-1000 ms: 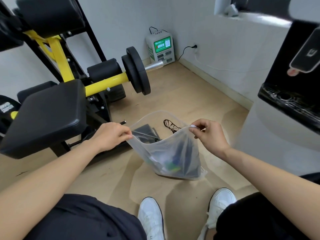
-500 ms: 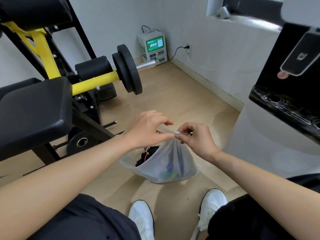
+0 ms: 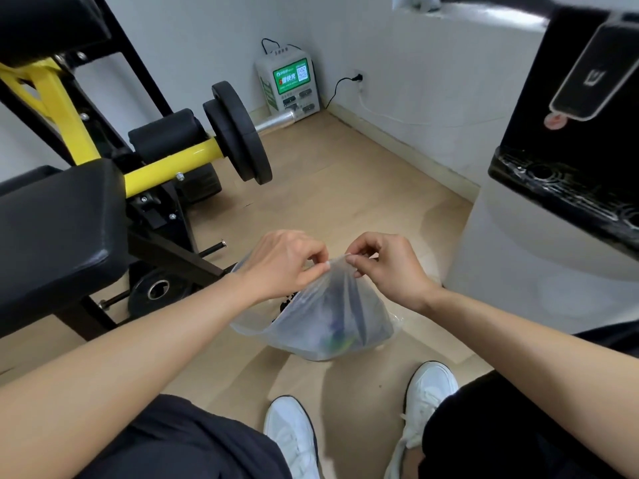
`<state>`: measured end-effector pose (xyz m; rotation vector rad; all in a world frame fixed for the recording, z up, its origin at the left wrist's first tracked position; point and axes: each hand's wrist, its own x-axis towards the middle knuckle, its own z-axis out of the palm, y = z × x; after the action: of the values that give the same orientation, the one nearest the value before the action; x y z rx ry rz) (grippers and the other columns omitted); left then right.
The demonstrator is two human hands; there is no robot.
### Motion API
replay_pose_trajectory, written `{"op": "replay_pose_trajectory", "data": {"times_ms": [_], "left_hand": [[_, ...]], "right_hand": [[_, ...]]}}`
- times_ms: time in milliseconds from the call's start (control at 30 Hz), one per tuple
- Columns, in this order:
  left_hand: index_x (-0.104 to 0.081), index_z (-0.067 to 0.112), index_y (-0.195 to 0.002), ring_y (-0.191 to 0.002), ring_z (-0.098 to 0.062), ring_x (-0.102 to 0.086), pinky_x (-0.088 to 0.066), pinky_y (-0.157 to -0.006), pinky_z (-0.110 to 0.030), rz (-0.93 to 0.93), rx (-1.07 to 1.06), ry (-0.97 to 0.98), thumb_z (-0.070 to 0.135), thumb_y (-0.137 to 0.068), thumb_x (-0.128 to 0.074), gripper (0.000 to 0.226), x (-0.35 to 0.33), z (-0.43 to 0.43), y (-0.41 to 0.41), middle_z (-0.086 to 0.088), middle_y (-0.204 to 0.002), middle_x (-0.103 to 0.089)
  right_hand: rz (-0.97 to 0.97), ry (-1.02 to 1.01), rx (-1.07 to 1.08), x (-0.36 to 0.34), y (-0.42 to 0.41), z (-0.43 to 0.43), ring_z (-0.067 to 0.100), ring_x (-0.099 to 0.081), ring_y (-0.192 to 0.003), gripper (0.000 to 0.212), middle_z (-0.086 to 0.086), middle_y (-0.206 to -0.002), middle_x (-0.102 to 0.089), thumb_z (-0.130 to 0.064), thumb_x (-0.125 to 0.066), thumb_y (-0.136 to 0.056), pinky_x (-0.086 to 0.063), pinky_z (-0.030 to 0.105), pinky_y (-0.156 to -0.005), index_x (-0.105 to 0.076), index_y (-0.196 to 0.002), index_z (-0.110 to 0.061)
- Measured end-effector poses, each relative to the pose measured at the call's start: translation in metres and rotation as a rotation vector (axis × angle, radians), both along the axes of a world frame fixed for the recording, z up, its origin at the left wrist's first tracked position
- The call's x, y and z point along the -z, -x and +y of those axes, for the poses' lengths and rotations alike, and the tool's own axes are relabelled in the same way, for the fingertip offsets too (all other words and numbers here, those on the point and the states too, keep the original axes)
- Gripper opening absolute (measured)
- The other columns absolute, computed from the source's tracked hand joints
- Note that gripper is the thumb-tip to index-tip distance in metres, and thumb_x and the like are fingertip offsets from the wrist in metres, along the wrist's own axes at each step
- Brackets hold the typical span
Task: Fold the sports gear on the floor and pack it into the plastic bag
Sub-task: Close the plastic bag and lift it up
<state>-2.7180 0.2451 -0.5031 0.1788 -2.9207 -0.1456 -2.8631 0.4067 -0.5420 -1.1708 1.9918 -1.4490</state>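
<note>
At the far left, a black padded seat (image 3: 58,233) is carried on a yellow and black machine frame (image 3: 69,119). A loose weight plate (image 3: 155,290) lies on the floor (image 3: 345,188) under the frame. Two black plates (image 3: 238,133) are mounted on the machine's steel bar. A white charging station (image 3: 288,84) with a green screen stands in the corner behind them and is plugged into the wall.

The left hand (image 3: 280,264) is positioned over the left side of the plastic bag (image 3: 257,328). Its fingers (image 3: 316,257) are curled, and the top edge of the bag is pinched between fingertips and thumb. The bag is located in the middle of the view, just ahead of two white shoes (image 3: 294,437), with its bottom at the floor. Whether its weight is borne by the floor cannot be told. The mouth is drawn together to a narrow peak between the two hands. Dark gear (image 3: 356,316) with blue and green patches is seen through the plastic inside the bag; its individual pieces cannot be told apart.

The right hand (image 3: 383,267) is placed just beside the left hand. Its fingers (image 3: 356,261) are likewise curled, and the same top edge is pinched by them. At the far right, a black and white dispenser (image 3: 567,133) stands against the wall.
</note>
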Motion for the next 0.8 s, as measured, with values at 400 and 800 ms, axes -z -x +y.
{"op": "replay_pose_trajectory", "data": {"times_ms": [400, 800], "left_hand": [[-0.053, 0.024, -0.095, -0.087, -0.026, -0.06, -0.045, -0.069, -0.037, -0.207, -0.132, -0.045, 0.033, -0.101, -0.055, 0.011, 0.01, -0.032, -0.024, 0.007, -0.089, -0.063], [-0.048, 0.024, -0.092, -0.077, -0.024, -0.055, -0.046, -0.065, -0.039, -0.186, -0.071, -0.057, 0.036, -0.103, -0.052, 0.016, 0.014, -0.031, -0.028, 0.013, -0.082, -0.05]], "right_hand": [[0.351, -0.104, 0.104, -0.008, 0.031, -0.011, 0.013, -0.058, -0.099, 0.016, -0.011, -0.099, -0.067, -0.025, -0.071, -0.086, -0.044, 0.032, -0.09, -0.066, -0.1, -0.025], [0.652, -0.267, -0.207, -0.001, 0.007, -0.041, 0.032, -0.059, -0.079, 0.011, 0.006, -0.086, -0.066, -0.015, -0.057, -0.092, -0.049, 0.042, -0.069, -0.059, -0.08, -0.016]]}}
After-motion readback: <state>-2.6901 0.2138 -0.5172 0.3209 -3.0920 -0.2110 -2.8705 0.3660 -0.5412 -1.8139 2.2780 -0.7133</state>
